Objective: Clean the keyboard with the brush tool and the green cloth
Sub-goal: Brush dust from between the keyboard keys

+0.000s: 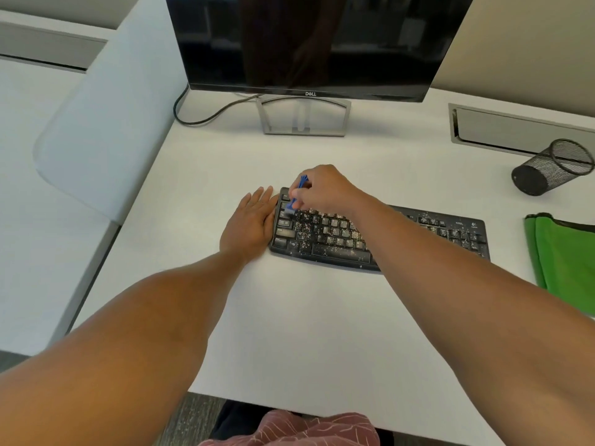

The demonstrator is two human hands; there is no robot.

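Observation:
A black keyboard (335, 239) strewn with pale crumbs lies on the white desk (289, 317). My right hand (325, 191) grips a small blue brush (297, 197), its bristles down on the keys at the keyboard's top left corner. Flat on the desk, fingers straight, my left hand (252, 223) rests against the keyboard's left edge. A folded green cloth (563, 255) lies to the right of the keyboard, partly cut off by the frame edge.
A dark monitor (315, 43) on a metal stand (304, 115) sits behind the keyboard, its cable (199, 117) trailing left. A black mesh cup (552, 167) lies tipped at the right. A grey cable tray (515, 130) is at the back right.

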